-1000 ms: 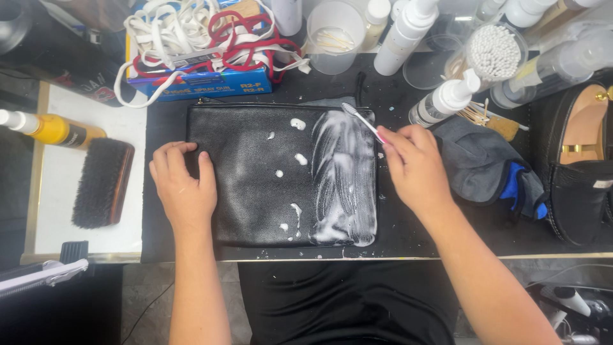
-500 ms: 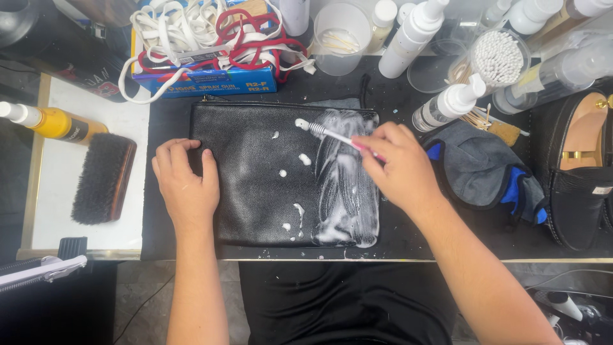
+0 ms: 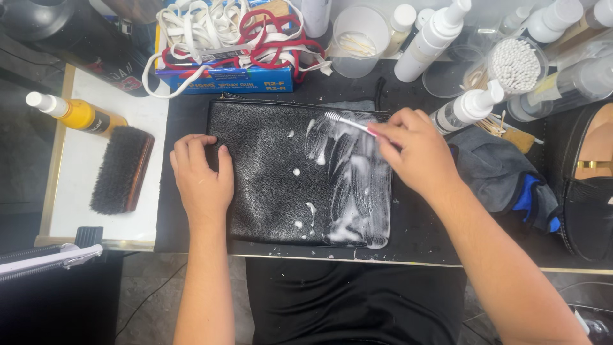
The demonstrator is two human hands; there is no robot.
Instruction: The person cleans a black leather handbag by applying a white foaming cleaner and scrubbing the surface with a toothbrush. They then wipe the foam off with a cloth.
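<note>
A black pebbled pouch [image 3: 274, 179] is lying flat between the two hands, its right part streaked with white foam [image 3: 354, 185] and dotted with small blobs toward the middle. The right hand [image 3: 415, 150] is pinching a small white brush [image 3: 348, 121], its bristles touching the foam near the pouch's top edge. The left hand [image 3: 201, 176] is lying palm down, fingers spread flat, pressing the pouch's left edge. Beyond the hands a flat blue box [image 3: 223, 76] is carrying white and red laces [image 3: 223, 29]. Left of the left hand a dark bristle brush [image 3: 121, 169] and a yellow bottle [image 3: 70, 112] are lying on a white board [image 3: 147, 211]. Right of the right hand white spray bottles [image 3: 469, 105] are standing beside a tub of cotton swabs [image 3: 514, 64]
</note>
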